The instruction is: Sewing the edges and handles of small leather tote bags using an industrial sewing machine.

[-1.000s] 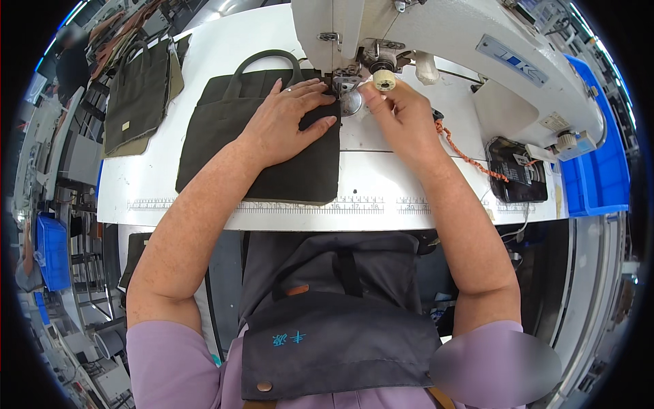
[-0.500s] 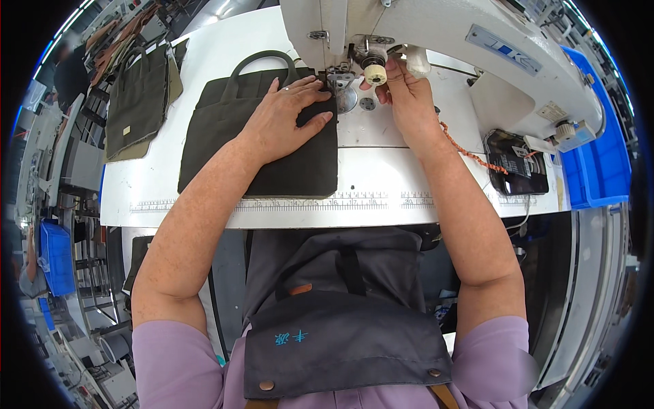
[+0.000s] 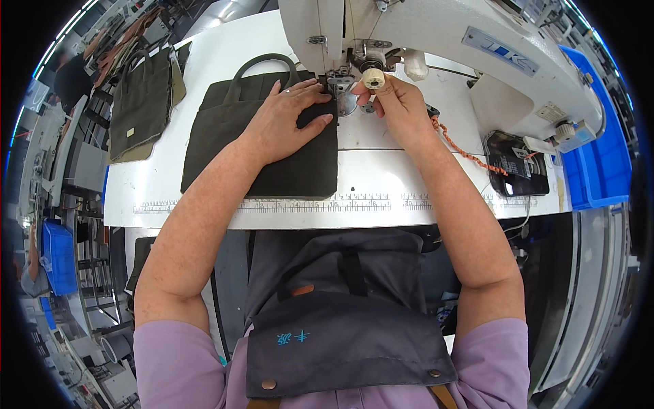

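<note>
A dark olive fabric bag panel (image 3: pixel 225 150) with a looped handle (image 3: pixel 253 60) lies flat on the white sewing table. Its right edge reaches the presser foot and needle area (image 3: pixel 338 80) of the sewing machine. My left hand (image 3: pixel 289 119) rests flat on the panel's upper right, fingers spread, a ring on one finger. Beside the needle, my right hand (image 3: pixel 402 109) has its fingers curled in under a cream round knob (image 3: pixel 373 78) on the machine head. The knob partly covers those fingertips, so what they pinch, if anything, is hidden.
More dark bag pieces (image 3: pixel 139 102) lie at the table's left. A black phone (image 3: pixel 516 163) with an orange braided cord (image 3: pixel 470 151) lies on the right, before a blue bin (image 3: pixel 599 163). A printed ruler scale (image 3: pixel 286 204) runs along the front edge.
My right hand has shifted slightly left and down, from beside the knob to beneath it. My left hand stays flat on the bag panel, which looks almost unmoved.
</note>
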The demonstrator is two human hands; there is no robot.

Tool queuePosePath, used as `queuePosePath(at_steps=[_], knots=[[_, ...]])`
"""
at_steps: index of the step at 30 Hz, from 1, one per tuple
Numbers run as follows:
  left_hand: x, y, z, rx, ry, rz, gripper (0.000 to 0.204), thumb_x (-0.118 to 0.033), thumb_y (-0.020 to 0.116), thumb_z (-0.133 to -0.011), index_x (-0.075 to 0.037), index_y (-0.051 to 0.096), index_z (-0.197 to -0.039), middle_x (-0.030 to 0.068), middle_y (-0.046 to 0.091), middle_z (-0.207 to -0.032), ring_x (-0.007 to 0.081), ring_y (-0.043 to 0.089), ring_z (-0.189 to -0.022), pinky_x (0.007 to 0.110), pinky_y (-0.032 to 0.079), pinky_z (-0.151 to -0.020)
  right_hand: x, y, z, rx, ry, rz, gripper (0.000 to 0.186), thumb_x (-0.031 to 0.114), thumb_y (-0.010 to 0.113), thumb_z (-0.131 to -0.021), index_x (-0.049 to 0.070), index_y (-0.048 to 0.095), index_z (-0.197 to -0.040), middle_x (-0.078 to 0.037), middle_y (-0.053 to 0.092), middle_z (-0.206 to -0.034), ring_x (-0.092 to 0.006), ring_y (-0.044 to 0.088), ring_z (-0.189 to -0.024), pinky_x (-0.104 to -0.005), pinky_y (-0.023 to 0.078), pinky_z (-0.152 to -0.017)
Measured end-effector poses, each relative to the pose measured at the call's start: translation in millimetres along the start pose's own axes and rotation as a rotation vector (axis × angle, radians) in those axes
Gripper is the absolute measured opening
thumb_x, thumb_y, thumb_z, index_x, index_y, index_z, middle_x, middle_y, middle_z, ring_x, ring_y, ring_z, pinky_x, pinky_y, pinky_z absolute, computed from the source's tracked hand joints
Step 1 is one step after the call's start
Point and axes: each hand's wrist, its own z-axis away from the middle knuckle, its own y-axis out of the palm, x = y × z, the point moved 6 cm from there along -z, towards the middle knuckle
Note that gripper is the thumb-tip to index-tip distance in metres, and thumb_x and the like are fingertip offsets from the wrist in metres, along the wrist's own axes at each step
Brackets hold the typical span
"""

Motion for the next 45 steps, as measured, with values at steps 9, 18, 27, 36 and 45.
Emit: queuePosePath(at_steps=[9, 18, 27, 36, 45], knots=[[1, 1, -2, -0.019, -0.012, -0.022, 0.042, -0.034, 0.066, -0.099, -0.008, 0.067, -0.132, 0.0156, 0.060, -0.144, 0.0294, 0.045, -0.146, 0.060, 0.022, -0.124, 2, -3, 2, 0.014, -0.018, 0.089, 0.046, 0.041, 0.054, -0.109, 0.001, 0.077, -0.104, -0.002, 0.071, -0.081, -0.0083, 0.054, -0.070, -0.0277, 0.046, -0.067], [5, 1, -3, -0.002, 0.005, -0.024, 0.042, -0.034, 0.066, -0.099, -0.009, 0.067, -0.132, 0.0148, 0.060, -0.144, 0.0289, 0.045, -0.146, 0.059, 0.023, -0.125, 32, 6, 19, -0.091, -0.451, 0.596, 0.022, 0.024, 0.068, -0.097, 0.015, 0.077, -0.114, -0.005, 0.067, -0.075, -0.0254, 0.064, -0.061, -0.0380, 0.052, -0.059], [10, 2, -3, -0.021, 0.015, -0.015, 0.038, -0.033, 0.063, -0.101, -0.010, 0.066, -0.131, 0.0127, 0.060, -0.145, 0.0288, 0.045, -0.146, 0.059, 0.023, -0.125, 37, 27, 26, -0.058, -0.533, 1.111, 0.027, 0.014, 0.067, -0.087, 0.022, 0.079, -0.110, -0.003, 0.063, -0.075, -0.0253, 0.066, -0.063, -0.0406, 0.054, -0.058], [12, 4, -4, -0.045, 0.002, -0.036, 0.037, -0.034, 0.062, -0.102, -0.011, 0.066, -0.130, 0.0125, 0.060, -0.145, 0.0284, 0.046, -0.145, 0.058, 0.023, -0.125, 35, 21, 27, -0.018, -0.510, 0.967, 0.016, 0.016, 0.066, -0.088, 0.014, 0.079, -0.097, -0.005, 0.064, -0.077, -0.0275, 0.068, -0.069, -0.0421, 0.056, -0.062], [8, -9, -4, -0.108, 0.020, -0.006, 0.032, -0.030, 0.067, -0.097, -0.010, 0.071, -0.122, 0.0102, 0.064, -0.140, 0.0267, 0.052, -0.140, 0.055, 0.029, -0.123, 35, 20, 32, 0.084, -0.502, 0.874, 0.018, 0.022, 0.068, -0.089, 0.014, 0.080, -0.100, -0.006, 0.064, -0.081, -0.0281, 0.069, -0.075, -0.0428, 0.055, -0.067]])
